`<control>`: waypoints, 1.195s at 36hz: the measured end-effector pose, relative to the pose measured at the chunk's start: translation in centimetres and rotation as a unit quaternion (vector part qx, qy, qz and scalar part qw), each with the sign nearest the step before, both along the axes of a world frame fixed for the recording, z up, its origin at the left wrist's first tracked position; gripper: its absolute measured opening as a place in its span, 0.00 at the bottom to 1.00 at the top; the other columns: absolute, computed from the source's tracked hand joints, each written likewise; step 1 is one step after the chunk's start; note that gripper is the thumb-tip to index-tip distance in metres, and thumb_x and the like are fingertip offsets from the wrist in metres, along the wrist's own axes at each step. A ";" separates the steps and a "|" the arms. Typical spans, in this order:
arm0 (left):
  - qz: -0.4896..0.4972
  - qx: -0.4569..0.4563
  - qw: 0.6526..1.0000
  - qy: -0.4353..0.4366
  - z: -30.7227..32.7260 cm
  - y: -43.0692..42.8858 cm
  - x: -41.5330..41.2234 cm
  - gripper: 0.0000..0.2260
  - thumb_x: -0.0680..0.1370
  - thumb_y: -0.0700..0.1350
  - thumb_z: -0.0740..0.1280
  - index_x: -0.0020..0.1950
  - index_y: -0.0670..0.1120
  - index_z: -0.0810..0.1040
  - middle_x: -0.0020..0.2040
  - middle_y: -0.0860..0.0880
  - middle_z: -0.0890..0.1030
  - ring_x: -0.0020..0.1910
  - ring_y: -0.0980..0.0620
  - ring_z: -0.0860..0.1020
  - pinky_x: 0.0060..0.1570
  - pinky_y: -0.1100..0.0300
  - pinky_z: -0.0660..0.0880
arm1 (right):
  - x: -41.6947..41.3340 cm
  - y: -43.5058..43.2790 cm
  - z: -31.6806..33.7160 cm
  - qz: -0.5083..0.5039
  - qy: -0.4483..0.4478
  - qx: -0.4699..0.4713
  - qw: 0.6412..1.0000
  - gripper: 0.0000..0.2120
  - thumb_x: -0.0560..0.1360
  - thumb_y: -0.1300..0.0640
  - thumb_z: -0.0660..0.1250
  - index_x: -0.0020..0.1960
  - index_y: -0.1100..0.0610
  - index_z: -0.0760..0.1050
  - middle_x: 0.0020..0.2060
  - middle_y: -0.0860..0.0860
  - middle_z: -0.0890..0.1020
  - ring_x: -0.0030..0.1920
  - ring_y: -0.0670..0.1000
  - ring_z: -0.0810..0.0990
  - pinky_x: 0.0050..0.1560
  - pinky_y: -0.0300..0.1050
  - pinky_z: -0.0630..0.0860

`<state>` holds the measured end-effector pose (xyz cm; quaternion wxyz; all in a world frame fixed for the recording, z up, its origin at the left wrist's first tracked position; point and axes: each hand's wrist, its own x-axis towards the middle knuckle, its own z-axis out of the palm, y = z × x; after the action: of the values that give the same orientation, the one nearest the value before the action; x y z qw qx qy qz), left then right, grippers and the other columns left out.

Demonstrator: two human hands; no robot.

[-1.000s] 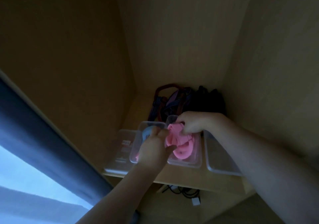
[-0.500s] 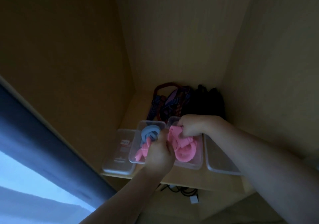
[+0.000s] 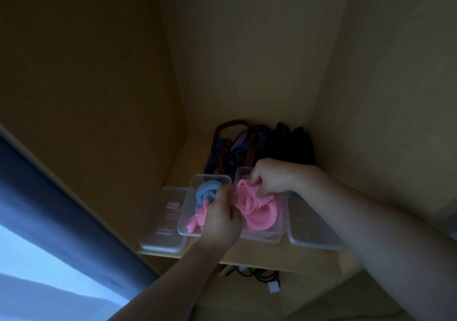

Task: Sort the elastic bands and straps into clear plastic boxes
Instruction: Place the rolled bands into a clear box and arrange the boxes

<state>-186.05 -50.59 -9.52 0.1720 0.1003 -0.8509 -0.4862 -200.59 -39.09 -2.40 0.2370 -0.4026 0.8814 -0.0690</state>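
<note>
- Head view, the only one I have: I count four clear plastic trays in a row on the wooden shelf (image 3: 249, 259), low in the frame around 6 o'clock.
- The far-left tray (image 3: 163, 224) carries a label and I see no bands in it; it may be a lid, I cannot tell.
- The second box (image 3: 197, 182), just beside it at its 3 o'clock, holds one coiled blue band (image 3: 206, 191) at its far end and a bunch of pink bands (image 3: 195, 220) at its near end.
- The third box (image 3: 279, 231) holds a larger heap of pink bands (image 3: 257, 212), looped and overlapping; I cannot count them singly.
- The fourth tray (image 3: 309, 231), at the 3 o'clock end, looks bare inside.
- Behind the boxes, at 12 o'clock from them, a tangle of striped straps (image 3: 237, 147) lies against the back wall, with a dark bundle (image 3: 291, 145) just beside it at 3 o'clock; the light is too dim to count the straps.
- My left hand (image 3: 221, 222) sits over the wall between the second and third boxes, fingers curled in; I cannot tell what they pinch.
- My right hand (image 3: 272, 178) is closed on the far edge of the larger pink heap, at the third box's far end.
- Below the shelf, a dark cable (image 3: 254, 272) and a white plug (image 3: 274, 287) lie at 6 o'clock.
</note>
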 end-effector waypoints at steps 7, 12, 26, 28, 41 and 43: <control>0.007 0.002 1.000 0.008 -0.1 -0.2 -0.4 0.16 0.74 0.29 0.57 0.56 0.43 0.74 0.45 0.56 0.78 0.45 0.64 0.77 0.41 0.74 0.71 | 0.4 0.7 -2.0 0.042 0.055 -0.005 0.998 0.07 0.70 0.59 0.70 0.47 0.59 0.83 0.52 0.58 0.82 0.50 0.56 0.80 0.51 0.53 0.78; 0.004 -0.006 1.000 0.009 -0.1 -0.4 -0.3 0.09 0.79 0.35 0.58 0.52 0.47 0.73 0.43 0.55 0.78 0.42 0.62 0.78 0.38 0.71 0.73 | 0.7 0.4 -2.5 0.027 0.064 -0.020 0.997 0.11 0.74 0.56 0.69 0.52 0.63 0.79 0.56 0.55 0.74 0.49 0.54 0.78 0.51 0.53 0.79; 0.096 -0.206 0.973 0.025 -0.6 -9.7 4.8 0.09 0.73 0.36 0.63 0.49 0.41 0.81 0.47 0.46 0.81 0.43 0.47 0.80 0.41 0.59 0.76 | 0.6 -0.6 -1.7 0.008 0.130 -0.029 0.991 0.08 0.75 0.52 0.68 0.44 0.55 0.83 0.43 0.51 0.82 0.43 0.49 0.80 0.49 0.48 0.79; 0.111 -0.234 0.966 0.010 -1.5 -10.6 6.5 0.10 0.71 0.38 0.63 0.47 0.42 0.82 0.45 0.45 0.81 0.41 0.46 0.79 0.40 0.61 0.74 | 1.0 -0.8 -1.5 0.014 0.146 -0.018 0.989 0.08 0.75 0.52 0.68 0.45 0.55 0.82 0.45 0.51 0.82 0.44 0.50 0.80 0.50 0.47 0.78; 0.079 -0.284 0.940 -0.172 -7.0 -11.8 10.2 0.10 0.75 0.44 0.69 0.55 0.52 0.83 0.60 0.55 0.79 0.56 0.51 0.79 0.48 0.57 0.77 | 1.9 -0.8 -2.4 -0.002 0.174 -0.043 0.984 0.17 0.70 0.50 0.75 0.54 0.59 0.80 0.54 0.54 0.75 0.51 0.54 0.78 0.54 0.43 0.75; 0.088 -0.286 0.941 -0.158 -7.0 -11.6 10.1 0.09 0.74 0.41 0.71 0.52 0.49 0.84 0.57 0.52 0.81 0.54 0.48 0.79 0.46 0.56 0.77 | 2.0 -1.0 -2.6 -0.017 0.171 -0.049 0.984 0.17 0.70 0.52 0.74 0.55 0.60 0.80 0.55 0.54 0.74 0.52 0.54 0.78 0.55 0.45 0.75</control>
<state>-175.94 -62.19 -16.54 0.0990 0.1971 -0.9581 -0.1830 -198.63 -40.04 -5.04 0.0619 -0.4048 0.9111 -0.0465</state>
